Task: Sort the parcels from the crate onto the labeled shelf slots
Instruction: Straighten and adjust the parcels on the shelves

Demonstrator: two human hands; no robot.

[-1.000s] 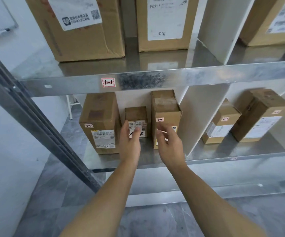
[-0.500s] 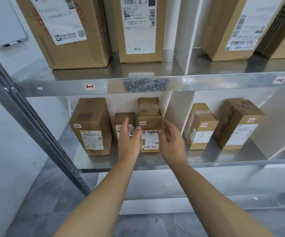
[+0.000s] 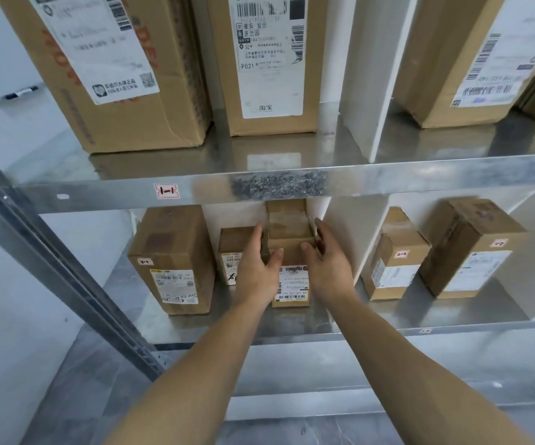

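Looking through the head camera, I am seeing both hands reaching into the left slot of the lower shelf (image 3: pixel 324 322). They are standing on either side of the narrow parcel (image 3: pixel 287 229), which is resting upright on this shelf with its white shipping label facing me.

The left hand (image 3: pixel 256 274) is lying along the left side of the parcel, its fingers almost straight and its thumb touching the front face. The right hand (image 3: pixel 327 268) is doing the same on the right side, with straight fingers against the cardboard and the thumb near the front edge. Neither hand is curling around the parcel; they are only pressing it between them, and the parcel is not lifted.

The small parcel (image 3: pixel 235 242) is standing just beside it on the left, partly hidden behind the left hand. The large parcel (image 3: pixel 173 261) is standing further left, carrying a small tag that is reading "2-1". The white divider (image 3: pixel 343 239) is closing the slot just right of the right hand, and two more parcels (image 3: pixel 394 255) are sitting in the next slot beyond it.

The upper shelf (image 3: pixel 388 178) is carrying big cartons (image 3: pixel 125 75), and a label (image 3: pixel 166 191) marked "1-1" is sticking on its front rim.
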